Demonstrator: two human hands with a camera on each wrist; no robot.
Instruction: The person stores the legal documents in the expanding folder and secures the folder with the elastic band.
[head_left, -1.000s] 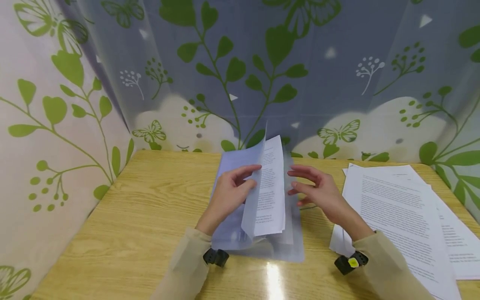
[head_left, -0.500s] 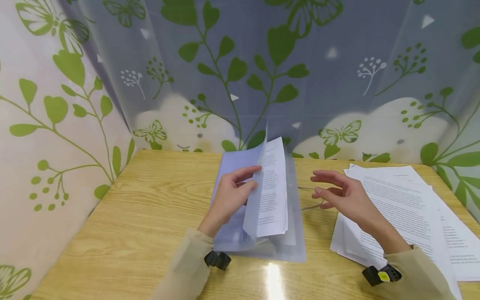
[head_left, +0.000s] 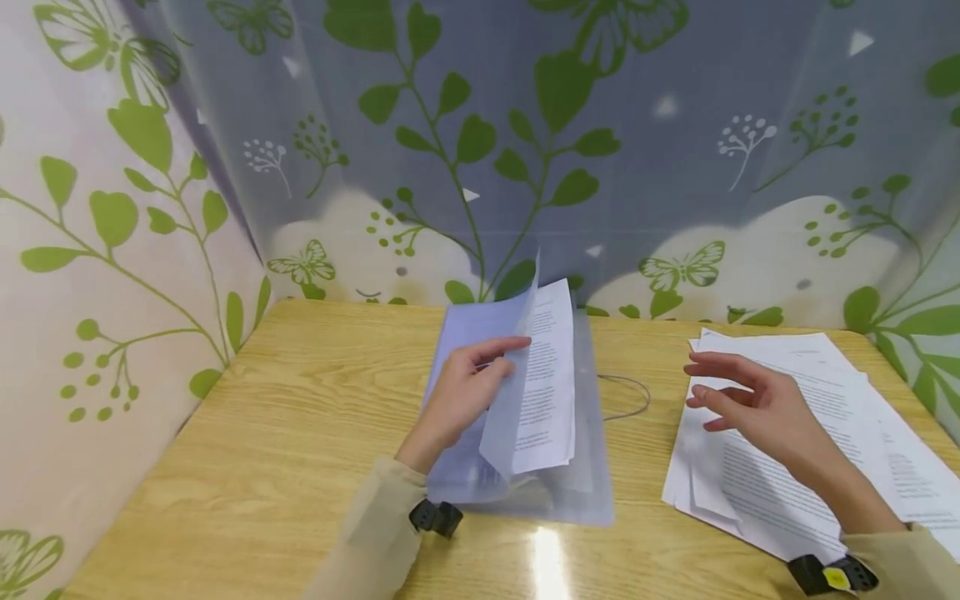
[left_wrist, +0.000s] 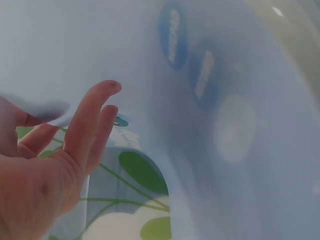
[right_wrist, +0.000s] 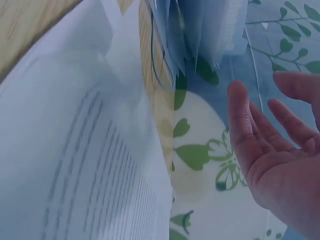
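Observation:
A translucent bluish plastic folder [head_left: 480, 321] lies in the middle of the table with its leaves raised. My left hand [head_left: 457, 396] pinches a raised plastic leaf [head_left: 498, 446] between thumb and fingers; in the left wrist view the sheet [left_wrist: 225, 165] fills most of the picture. Printed pages [head_left: 551, 375] stand just right of that leaf, within the folder. Over the loose printed papers [head_left: 787, 475] at the right hovers my right hand [head_left: 757, 408], its fingers loosely bent and holding nothing. The right wrist view shows a gap between this hand [right_wrist: 285, 145] and the papers [right_wrist: 100, 175].
A thin grey cord loop [head_left: 633, 392] sticks out from the folder's right edge onto the wooden table [head_left: 300, 417]. Behind the table hangs a patterned curtain [head_left: 660, 167] with leaves and butterflies; a similar one [head_left: 112, 333] covers the left side.
My right hand has moved right, from beside the folder to above the loose papers, leaving the cord loop in sight. The left hand stays at the raised leaf.

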